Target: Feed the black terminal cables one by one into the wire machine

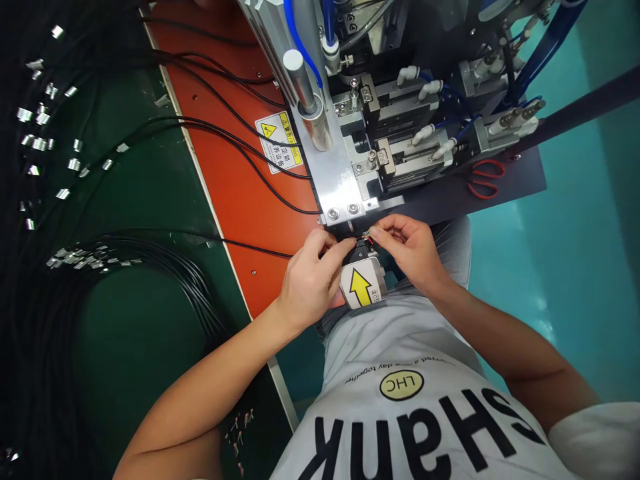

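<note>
in the head view, the left hand [311, 277] pinches a black cable [240, 243] at its end, fingers closed on it, just at the front edge of the machine [345, 180]. the right hand [411, 248] has its fingertips closed on the cable's fine coloured wires [369, 236], right above the block with the yellow arrow label [361, 287]. judging from this, the thin wires could splay or cross and seat wrongly, since they are tiny and partly hidden by fingers. fingertips sit close under the metal plate, so pinching looks a risk. red scissors [484, 179] lie well apart.
</note>
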`<action>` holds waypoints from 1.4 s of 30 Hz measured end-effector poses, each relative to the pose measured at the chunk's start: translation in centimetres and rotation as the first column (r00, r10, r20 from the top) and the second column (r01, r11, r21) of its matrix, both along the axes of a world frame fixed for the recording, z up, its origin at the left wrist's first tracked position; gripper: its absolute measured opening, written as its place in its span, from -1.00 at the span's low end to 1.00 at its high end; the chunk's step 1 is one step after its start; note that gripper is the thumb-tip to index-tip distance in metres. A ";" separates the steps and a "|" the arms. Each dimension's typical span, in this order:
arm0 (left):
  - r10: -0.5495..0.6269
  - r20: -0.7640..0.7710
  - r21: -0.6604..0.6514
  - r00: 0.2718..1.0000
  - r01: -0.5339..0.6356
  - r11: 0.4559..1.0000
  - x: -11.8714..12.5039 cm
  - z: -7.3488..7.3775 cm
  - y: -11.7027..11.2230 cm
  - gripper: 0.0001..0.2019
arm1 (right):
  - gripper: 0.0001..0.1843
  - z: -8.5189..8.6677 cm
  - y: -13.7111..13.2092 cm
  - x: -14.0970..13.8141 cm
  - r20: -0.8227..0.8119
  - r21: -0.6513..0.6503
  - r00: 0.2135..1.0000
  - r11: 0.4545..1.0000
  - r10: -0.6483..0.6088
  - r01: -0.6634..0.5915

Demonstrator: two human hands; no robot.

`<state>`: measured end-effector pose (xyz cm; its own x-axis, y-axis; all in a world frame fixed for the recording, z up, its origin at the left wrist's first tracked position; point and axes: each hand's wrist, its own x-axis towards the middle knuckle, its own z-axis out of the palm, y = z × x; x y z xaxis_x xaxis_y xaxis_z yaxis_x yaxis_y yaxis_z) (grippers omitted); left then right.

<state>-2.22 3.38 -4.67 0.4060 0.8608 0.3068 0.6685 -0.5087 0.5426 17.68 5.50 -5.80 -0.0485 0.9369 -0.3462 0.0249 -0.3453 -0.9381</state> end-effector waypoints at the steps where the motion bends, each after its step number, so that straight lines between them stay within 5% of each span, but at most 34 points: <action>1: 0.000 -0.003 -0.002 1.000 0.000 1.000 0.0 0.0 0.0 -0.67 | -0.78 0.0 0.0 0.0 0.003 0.002 1.000 1.000 0.003 -0.003; 26: 0.003 -0.039 -0.030 0.999 -0.004 1.000 0.2 0.2 0.0 -0.66 | -0.83 -0.3 -0.2 0.3 0.065 0.066 0.998 0.998 0.021 -0.025; 35: 0.013 -0.038 -0.045 0.999 -0.015 0.999 0.2 0.4 -0.1 -0.68 | -0.78 -0.5 -0.4 -0.1 -0.126 -0.102 0.992 0.995 -0.034 0.021; 42: 0.007 -0.036 -0.046 0.999 -0.008 0.999 0.1 0.4 0.0 -0.69 | -0.79 -0.9 -0.9 -0.6 -0.106 -0.004 0.992 0.998 -0.067 0.067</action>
<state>-2.09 3.34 -4.32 0.4094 0.8769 0.2519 0.6916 -0.4783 0.5412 17.12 4.60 -6.66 -0.0219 0.9390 -0.3431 -0.0982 -0.3435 -0.9340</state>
